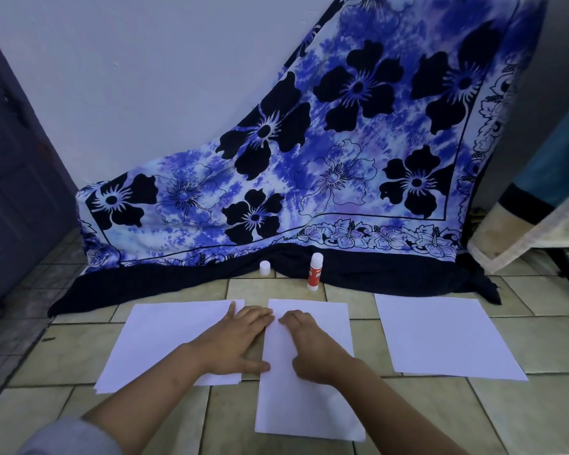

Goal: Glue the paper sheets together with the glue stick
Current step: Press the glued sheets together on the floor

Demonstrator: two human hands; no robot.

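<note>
So the middle paper sheet (309, 408) lies closest on the tiled floor (490, 418). Both hands press flat on it, fingers spread, gripping nothing. The left hand (240, 336) straddles its edge and the left sheet (165, 336), and the right hand (309, 343) is fully on it. A third sheet (440, 336) lies off right. Further back, the glue stick (315, 271) stands upright, its white cap (264, 267) nearby, by a blue floral cloth (342, 142).
</note>
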